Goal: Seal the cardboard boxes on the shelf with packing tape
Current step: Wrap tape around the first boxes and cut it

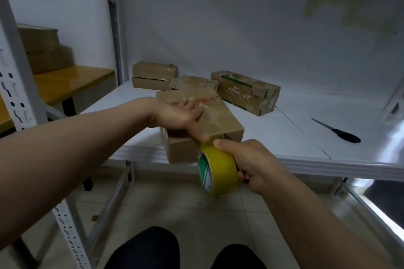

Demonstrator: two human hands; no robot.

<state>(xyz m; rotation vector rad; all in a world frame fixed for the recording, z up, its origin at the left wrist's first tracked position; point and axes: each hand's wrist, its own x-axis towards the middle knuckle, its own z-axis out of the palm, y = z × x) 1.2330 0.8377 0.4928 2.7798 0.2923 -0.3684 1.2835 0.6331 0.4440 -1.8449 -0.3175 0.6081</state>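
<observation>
A brown cardboard box point(220, 122) sits at the front edge of the white shelf point(295, 144), its near end hanging slightly over the edge. My left hand point(179, 116) lies on top of the box, fingers spread flat, thumb down over the near top edge. My right hand point(247, 164) grips a yellow roll of packing tape point(220, 172) just below and in front of the box, thumb on the roll's upper side. The roll touches the box's front face near my left thumb.
Several other cardboard boxes stand farther back: a stack of two point(153, 76), a flat one point(192, 83), and a green-printed one point(247, 91). Black-handled scissors point(341, 133) lie on the shelf at the right. More boxes point(43, 50) rest on a wooden table beyond the shelf post point(19, 98).
</observation>
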